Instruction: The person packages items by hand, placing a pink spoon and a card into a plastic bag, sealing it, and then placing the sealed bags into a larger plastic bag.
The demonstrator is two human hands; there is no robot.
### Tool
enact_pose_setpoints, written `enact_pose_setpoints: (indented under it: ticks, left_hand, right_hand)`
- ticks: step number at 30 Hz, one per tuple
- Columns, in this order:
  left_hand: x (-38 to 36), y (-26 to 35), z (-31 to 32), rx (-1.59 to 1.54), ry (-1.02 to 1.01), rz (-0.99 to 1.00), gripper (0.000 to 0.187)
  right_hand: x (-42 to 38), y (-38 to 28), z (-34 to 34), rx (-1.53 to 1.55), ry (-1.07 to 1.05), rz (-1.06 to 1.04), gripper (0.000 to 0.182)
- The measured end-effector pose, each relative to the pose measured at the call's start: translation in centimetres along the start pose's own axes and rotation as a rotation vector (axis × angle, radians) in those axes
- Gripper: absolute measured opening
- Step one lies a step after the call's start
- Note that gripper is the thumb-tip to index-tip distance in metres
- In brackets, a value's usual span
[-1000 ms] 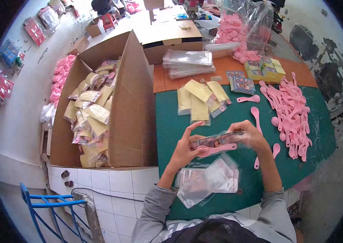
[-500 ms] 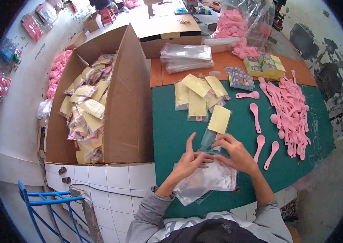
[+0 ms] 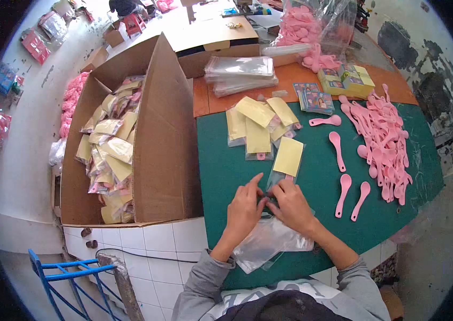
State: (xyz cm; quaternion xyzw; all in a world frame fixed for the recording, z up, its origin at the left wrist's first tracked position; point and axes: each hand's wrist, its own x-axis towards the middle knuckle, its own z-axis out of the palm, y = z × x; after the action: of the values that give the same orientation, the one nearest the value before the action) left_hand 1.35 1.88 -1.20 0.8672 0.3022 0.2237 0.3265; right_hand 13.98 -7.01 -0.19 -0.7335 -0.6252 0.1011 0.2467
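Both hands meet at the lower end of a clear bag that holds a yellow card (image 3: 288,157) and a pink spoon. My left hand (image 3: 246,208) has its fingers bent at the bag's left edge, the index finger raised. My right hand (image 3: 292,206) pinches the same end from the right. Below them lies a stack of empty clear bags (image 3: 269,244). Several filled bags (image 3: 258,137) sit further up on the green table (image 3: 218,176). To the right are loose pink spoons (image 3: 342,195).
A large cardboard box (image 3: 165,144) of filled bags stands at the left. A heap of pink spoons (image 3: 384,150) covers the right side. Behind are card stacks (image 3: 347,81), plastic sleeves (image 3: 242,69) and a bag of pink spoons (image 3: 299,27). A blue metal frame (image 3: 71,273) is lower left.
My hands have drawn together at the lower end of the filled bag, off the stack of empty bags. My left hand moved slightly up and left. The view has shifted slightly.
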Motion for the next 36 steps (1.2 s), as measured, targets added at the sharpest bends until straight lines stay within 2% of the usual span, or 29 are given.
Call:
enact_pose_setpoints:
  ticks: [2, 5, 8, 11, 19, 22, 25, 28, 29, 31, 32, 33, 34, 36]
  left_hand:
    - [0.1, 0.1, 0.1, 0.057, -0.065, -0.024, 0.058]
    - [-0.1, 0.0, 0.3, -0.208, -0.055, -0.064, 0.06]
    - [-0.1, 0.2, 0.1, -0.586, -0.103, -0.234, 0.064]
    - [0.1, 0.5, -0.4, -0.78, -0.14, -0.341, 0.068]
    - [0.0, -0.4, 0.3, -0.928, -0.22, -0.408, 0.069]
    - [0.0, -1.4, 1.5, -0.996, -0.205, -0.418, 0.069]
    - [0.1, -0.7, 1.0, -0.964, -0.202, -0.428, 0.071]
    - [0.1, 0.2, 0.4, -0.869, -0.177, -0.451, 0.072]
    - [0.1, 0.4, 0.4, -0.835, -0.165, -0.459, 0.073]
    - [0.0, -0.2, 0.6, -0.971, -0.146, -0.458, 0.068]
    - [0.0, -0.5, 0.6, -1.036, -0.135, -0.456, 0.066]
    - [0.0, -0.5, 0.2, -1.051, -0.17, -0.457, 0.06]
    - [-0.1, -0.2, -0.2, -1.066, -0.211, -0.459, 0.055]
    - [-0.1, 0.1, -0.5, -1.088, -0.274, -0.452, 0.042]
  right_hand:
    - [-0.2, -0.2, 0.1, -0.009, 0.0, 0.008, 0.023]
    - [-0.5, -0.5, -0.4, -0.003, 0.031, 0.009, 0.023]
    - [-0.6, -0.6, -1.1, 0.028, 0.083, -0.018, 0.022]
    - [-0.5, -0.6, -1.7, 0.028, 0.117, -0.049, 0.021]
    - [-1.0, -0.3, -2.1, -0.052, 0.025, -0.109, 0.018]
    - [-0.9, -0.3, -2.1, -0.13, 0.074, -0.229, 0.02]
    - [-0.8, -0.8, -2.9, -0.081, 0.026, -0.349, 0.02]
    - [-0.8, 0.3, -4.6, 0.137, -0.127, -0.388, 0.016]
    - [-0.9, 0.9, -5.8, 0.324, -0.209, -0.353, 0.017]
    - [-1.3, 3.3, -9.0, 0.698, -0.379, -0.283, 0.02]
    - [-1.5, 6.1, -10.4, 0.856, -0.316, -0.361, 0.022]
    - [-2.4, 9.6, -12.5, 0.947, -0.241, -0.254, 0.024]
    - [-3.4, 12.0, -14.7, 0.987, -0.06, -0.05, 0.024]
    - [-3.9, 14.7, -17.5, 0.55, 0.256, 0.588, 0.032]
